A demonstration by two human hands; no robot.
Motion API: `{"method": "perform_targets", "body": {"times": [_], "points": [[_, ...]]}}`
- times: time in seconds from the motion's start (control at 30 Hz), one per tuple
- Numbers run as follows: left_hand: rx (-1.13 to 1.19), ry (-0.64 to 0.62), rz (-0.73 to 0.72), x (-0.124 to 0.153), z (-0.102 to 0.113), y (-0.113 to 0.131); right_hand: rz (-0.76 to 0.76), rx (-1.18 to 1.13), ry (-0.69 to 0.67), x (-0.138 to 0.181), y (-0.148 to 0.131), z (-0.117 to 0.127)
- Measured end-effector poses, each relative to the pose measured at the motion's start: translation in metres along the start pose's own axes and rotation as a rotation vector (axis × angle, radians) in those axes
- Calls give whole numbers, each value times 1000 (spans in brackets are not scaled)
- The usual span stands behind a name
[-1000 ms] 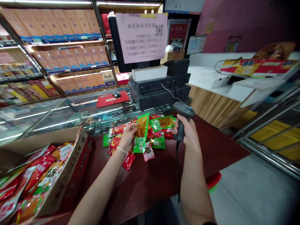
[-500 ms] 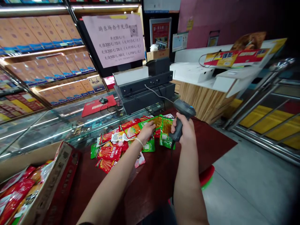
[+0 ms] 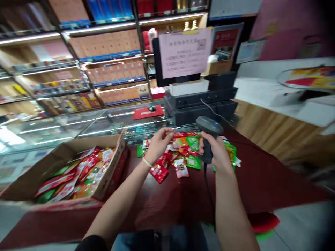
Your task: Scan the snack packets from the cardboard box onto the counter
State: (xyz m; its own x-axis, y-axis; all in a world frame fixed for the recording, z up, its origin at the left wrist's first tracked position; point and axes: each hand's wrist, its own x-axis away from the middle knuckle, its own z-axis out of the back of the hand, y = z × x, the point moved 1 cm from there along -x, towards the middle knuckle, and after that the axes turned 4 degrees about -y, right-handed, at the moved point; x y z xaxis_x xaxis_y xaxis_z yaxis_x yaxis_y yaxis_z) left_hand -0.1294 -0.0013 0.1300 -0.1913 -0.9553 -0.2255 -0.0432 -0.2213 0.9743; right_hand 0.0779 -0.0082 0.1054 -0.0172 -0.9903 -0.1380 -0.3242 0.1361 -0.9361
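Note:
My right hand [image 3: 216, 153] is closed around the grip of a black barcode scanner [image 3: 209, 126], held upright over a heap of red and green snack packets [image 3: 183, 155] on a dark red table [image 3: 251, 184]. The scanner's cable hangs down past my wrist. My left hand [image 3: 157, 144] hovers just above the left side of the heap. Its fingers are loosely bent and point right toward the packets, and I see nothing in them. One red packet [image 3: 159, 172] lies nearest to me.
A cardboard box [image 3: 116, 164] full of similar packets stands at the left. Behind the heap are a glass counter [image 3: 78, 125], a black till unit [image 3: 201, 103] with a screen and a pink notice, and a red mouse pad [image 3: 148, 112]. A red stool [image 3: 263, 221] stands at lower right.
My left hand held up a green packet, laid it on the heap, and has now lifted off empty. The scanner stays in my right hand. My head has turned left, showing more of the box.

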Motion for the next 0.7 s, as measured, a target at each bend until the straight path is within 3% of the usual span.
{"method": "perform_targets", "body": {"times": [0.13, 0.27, 0.53, 0.7], "points": [[-301, 46, -137, 42, 67, 31, -80, 74, -191, 4, 2, -61], [-682, 222, -174, 86, 148, 44, -141, 149, -368, 6, 16, -126], [-1018, 582, 123, 183, 323, 25, -168, 281, -634, 30, 67, -246], [-1159, 647, 243, 219, 406, 12, -196, 259, -718, 42, 92, -298]]}}
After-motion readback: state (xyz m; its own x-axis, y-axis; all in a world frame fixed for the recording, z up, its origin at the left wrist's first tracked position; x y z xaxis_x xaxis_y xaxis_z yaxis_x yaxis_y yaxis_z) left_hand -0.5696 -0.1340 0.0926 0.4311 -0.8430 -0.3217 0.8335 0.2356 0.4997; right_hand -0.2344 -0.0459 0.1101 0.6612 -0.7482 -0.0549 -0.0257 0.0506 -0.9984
